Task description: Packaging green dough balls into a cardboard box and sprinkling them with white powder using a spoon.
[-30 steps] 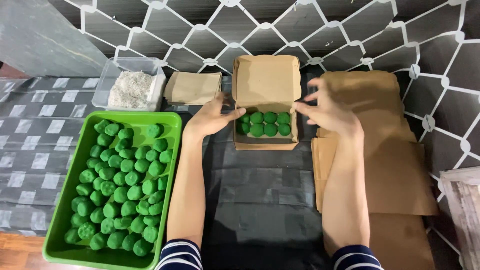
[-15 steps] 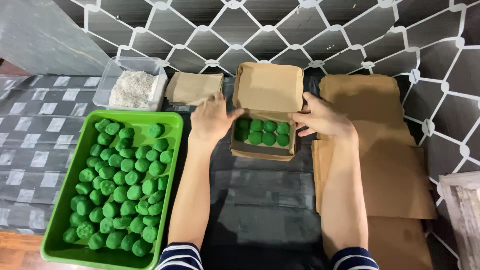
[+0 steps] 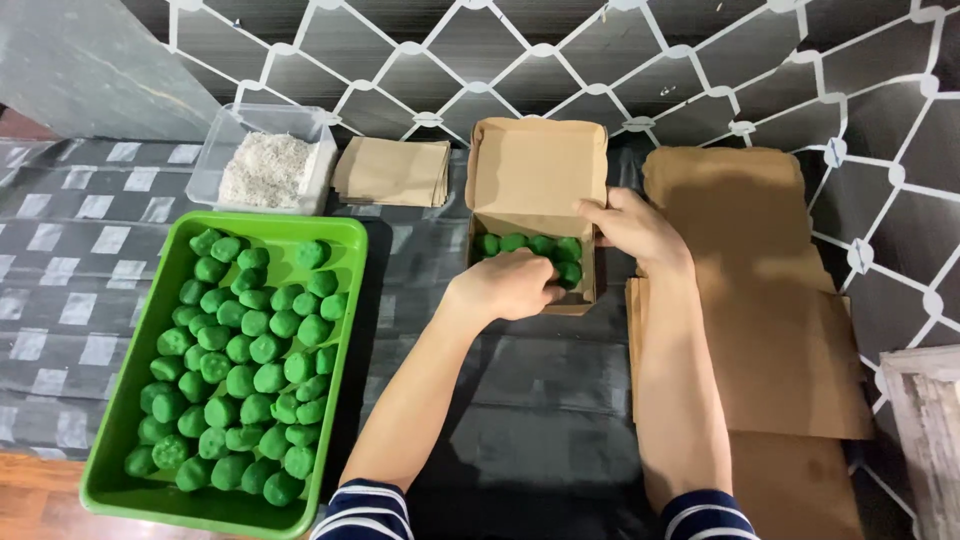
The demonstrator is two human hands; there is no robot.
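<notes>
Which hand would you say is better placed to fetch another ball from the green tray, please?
Probably the left hand: it lies on the side of the green plastic tray, while the right hand steadies the brown cardboard box.

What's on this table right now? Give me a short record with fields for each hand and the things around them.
left hand: resting over the green balls in the open box, at its near edge
right hand: gripping the box's right wall
cardboard box: brown, lid standing open, partly filled with green balls
green tray: left of the box, full of green balls
clear tub: holds white shreds
folded brown papers: beside the tub
flat cardboard sheets: stacked to the right
</notes>
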